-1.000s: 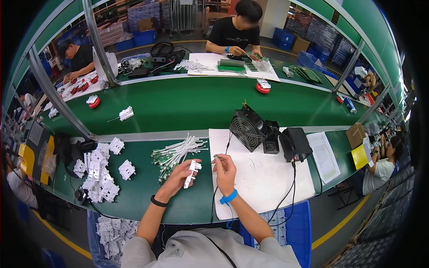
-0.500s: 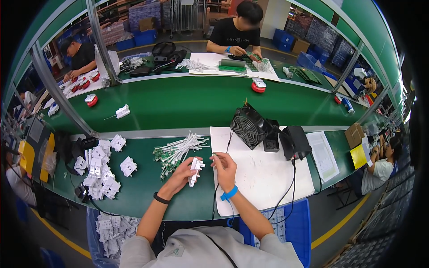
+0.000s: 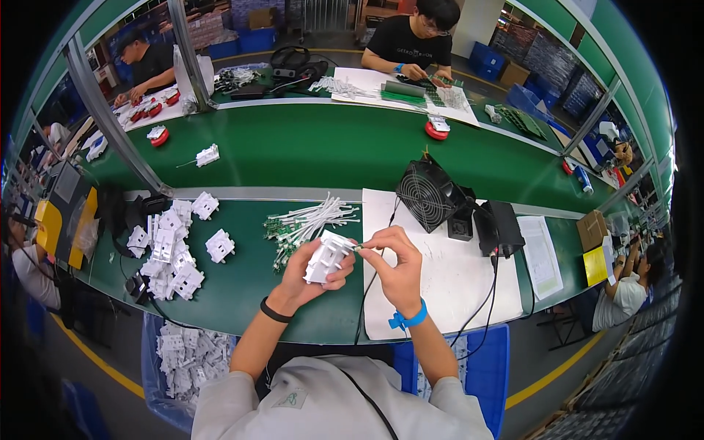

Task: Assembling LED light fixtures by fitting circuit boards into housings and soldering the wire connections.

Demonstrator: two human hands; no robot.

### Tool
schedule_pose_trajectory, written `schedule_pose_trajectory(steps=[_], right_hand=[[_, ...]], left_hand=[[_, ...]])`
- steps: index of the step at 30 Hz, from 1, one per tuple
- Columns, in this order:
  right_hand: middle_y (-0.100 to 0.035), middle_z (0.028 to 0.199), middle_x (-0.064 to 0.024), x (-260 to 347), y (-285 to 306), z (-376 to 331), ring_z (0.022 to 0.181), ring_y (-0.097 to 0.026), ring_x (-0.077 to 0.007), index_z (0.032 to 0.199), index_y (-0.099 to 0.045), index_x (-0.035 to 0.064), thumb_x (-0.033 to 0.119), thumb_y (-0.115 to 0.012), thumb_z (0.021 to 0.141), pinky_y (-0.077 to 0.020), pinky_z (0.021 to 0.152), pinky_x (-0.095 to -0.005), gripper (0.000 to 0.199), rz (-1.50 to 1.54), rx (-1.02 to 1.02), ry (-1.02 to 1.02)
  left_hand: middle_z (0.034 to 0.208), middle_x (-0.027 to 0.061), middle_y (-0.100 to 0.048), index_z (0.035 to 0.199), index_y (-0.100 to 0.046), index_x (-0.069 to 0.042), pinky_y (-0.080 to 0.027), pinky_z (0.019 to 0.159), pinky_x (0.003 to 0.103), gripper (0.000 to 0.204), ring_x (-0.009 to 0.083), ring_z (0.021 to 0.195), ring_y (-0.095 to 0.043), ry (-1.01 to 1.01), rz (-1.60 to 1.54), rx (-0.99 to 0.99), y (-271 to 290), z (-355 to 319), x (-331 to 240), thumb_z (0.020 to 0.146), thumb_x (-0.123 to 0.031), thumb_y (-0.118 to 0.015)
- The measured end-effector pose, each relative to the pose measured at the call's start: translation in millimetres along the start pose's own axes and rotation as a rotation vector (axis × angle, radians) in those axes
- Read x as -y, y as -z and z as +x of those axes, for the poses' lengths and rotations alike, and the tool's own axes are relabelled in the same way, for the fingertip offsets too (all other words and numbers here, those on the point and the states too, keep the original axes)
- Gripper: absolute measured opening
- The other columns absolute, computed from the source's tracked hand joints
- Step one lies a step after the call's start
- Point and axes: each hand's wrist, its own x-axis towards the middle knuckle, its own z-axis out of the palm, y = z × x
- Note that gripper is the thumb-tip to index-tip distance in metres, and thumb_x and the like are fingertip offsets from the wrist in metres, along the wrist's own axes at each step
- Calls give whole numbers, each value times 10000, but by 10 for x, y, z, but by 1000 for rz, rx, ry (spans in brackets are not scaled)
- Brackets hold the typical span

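My left hand (image 3: 295, 277) is wrapped round a white plastic housing (image 3: 328, 258), held tilted above the near edge of the green table. At the housing's right corner, my right hand (image 3: 396, 265) pinches a small green circuit board (image 3: 358, 248) between thumb and fingertips. The board touches or almost touches the housing; the fingers hide most of it. Just beyond my hands lies a bundle of white wires (image 3: 323, 213) with small green boards at their ends. A pile of white housings (image 3: 167, 253) is heaped to the left, with a loose housing (image 3: 220, 246) beside it.
A black fan (image 3: 427, 196) and a black power box (image 3: 499, 227) stand on white board (image 3: 455, 293), with cables trailing nearer. Printed sheets (image 3: 540, 257) lie to the right. Below the table edge are a bin of housings (image 3: 187, 359) and a blue bin (image 3: 488, 374). Co-workers sit across the green conveyor (image 3: 308, 158).
My left hand has turned the housing so its broad face shows. My right hand has brought the pinched board against the housing's corner. The whole view has shifted slightly.
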Motion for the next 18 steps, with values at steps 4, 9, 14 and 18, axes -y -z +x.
schedule_pose_trajectory(steps=[4, 9, 14, 18], right_hand=[[-625, 868, -70, 86, 41, 49, 819, -560, -152, 898, -740, -10, 32, -772, 830, -448, 751, -300, 87, -95, 157, -20], [-613, 855, -52, 80, 91, 42, 800, -553, -139, 903, -737, -9, 40, -761, 846, -445, 741, -286, 78, 6, 276, -166], [-621, 874, -45, 7, 145, 12, 809, -562, -122, 937, -719, -8, 54, -760, 861, -454, 748, -280, 106, 48, 432, -319], [-652, 942, -105, -91, 94, -70, 918, -628, -220, 1049, -664, -16, 92, -707, 924, -506, 854, -343, 170, 1, 448, -137]], left_hand=[[980, 74, -539, 1285, -551, 1, -346, 561, 253, 598, 101, 676, -430, 101, 38, 36, 38, -43, 85, 1055, -528, -391], [965, 79, -539, 1284, -552, -38, -336, 557, 251, 597, 87, 650, -426, 227, -14, 100, 158, -86, 103, 1068, -557, -353], [922, 85, -539, 1227, -553, -29, -324, 528, 255, 644, 81, 597, -420, 349, 86, 102, 183, -146, 64, 1065, -605, -315], [889, 89, -538, 1173, -558, 4, -311, 494, 255, 710, 98, 563, -406, 438, 63, 155, 161, -201, 63, 1052, -647, -300]])
